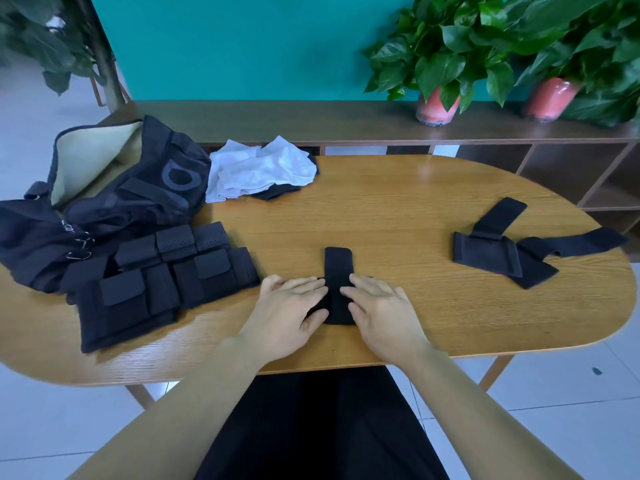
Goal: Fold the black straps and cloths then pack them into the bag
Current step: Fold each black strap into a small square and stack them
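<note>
Hands press flat on black strap on table.

Your oval wooden table carries an open black bag, folded black strap bundles, white cloth, one strap under your hands, and unfolded straps at right.

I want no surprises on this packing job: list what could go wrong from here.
1. The strap is only pressed flat under the left hand and right hand; its fold may spring open once released.
2. The unfolded straps lie near the table's right edge; one end could slide off.
3. The bag slumps at the left edge, so its opening may collapse during packing.
</note>
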`<control>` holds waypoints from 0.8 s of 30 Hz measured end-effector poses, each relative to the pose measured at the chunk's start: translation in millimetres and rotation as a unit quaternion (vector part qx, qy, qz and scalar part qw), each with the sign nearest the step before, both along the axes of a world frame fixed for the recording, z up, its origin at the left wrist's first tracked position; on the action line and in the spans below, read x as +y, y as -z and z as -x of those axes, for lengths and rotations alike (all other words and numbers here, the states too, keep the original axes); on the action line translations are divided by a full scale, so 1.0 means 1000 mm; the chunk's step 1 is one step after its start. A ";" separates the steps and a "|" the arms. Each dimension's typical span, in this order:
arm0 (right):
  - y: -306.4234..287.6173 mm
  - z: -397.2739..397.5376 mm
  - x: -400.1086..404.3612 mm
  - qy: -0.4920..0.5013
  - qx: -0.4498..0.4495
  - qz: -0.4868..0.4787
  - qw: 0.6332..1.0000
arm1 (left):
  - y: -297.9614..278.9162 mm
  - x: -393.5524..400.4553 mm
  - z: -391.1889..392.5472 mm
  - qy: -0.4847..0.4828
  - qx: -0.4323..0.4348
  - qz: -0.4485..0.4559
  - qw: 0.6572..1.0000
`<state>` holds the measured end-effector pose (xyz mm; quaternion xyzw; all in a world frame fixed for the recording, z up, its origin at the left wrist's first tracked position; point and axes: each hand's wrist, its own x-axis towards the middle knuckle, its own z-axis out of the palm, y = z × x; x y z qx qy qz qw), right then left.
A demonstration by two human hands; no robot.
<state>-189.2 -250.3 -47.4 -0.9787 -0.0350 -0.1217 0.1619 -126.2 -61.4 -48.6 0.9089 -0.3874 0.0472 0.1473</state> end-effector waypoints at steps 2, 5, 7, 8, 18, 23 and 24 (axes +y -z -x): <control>-0.015 -0.009 -0.005 0.035 -0.026 -0.053 0.998 | -0.001 0.000 -0.001 0.004 -0.015 0.013 1.000; -0.042 -0.037 -0.006 0.082 -0.013 -0.089 0.993 | -0.003 0.001 -0.006 -0.008 -0.034 0.035 0.999; -0.047 -0.057 -0.004 0.102 0.073 -0.088 0.988 | -0.001 0.002 -0.007 -0.014 -0.032 0.036 0.999; -0.046 -0.066 -0.005 0.113 0.119 -0.096 0.982 | -0.001 0.001 -0.007 -0.014 -0.027 0.033 0.999; -0.058 -0.107 -0.003 0.131 0.271 -0.223 0.927 | 0.000 -0.005 -0.010 -0.028 -0.059 -0.002 0.998; -0.068 -0.102 -0.009 0.083 0.236 -0.247 0.936 | 0.002 -0.004 -0.014 -0.028 -0.053 0.005 0.998; -0.070 -0.097 -0.008 0.073 0.228 -0.241 0.940 | 0.002 -0.003 -0.014 -0.029 -0.052 0.007 0.998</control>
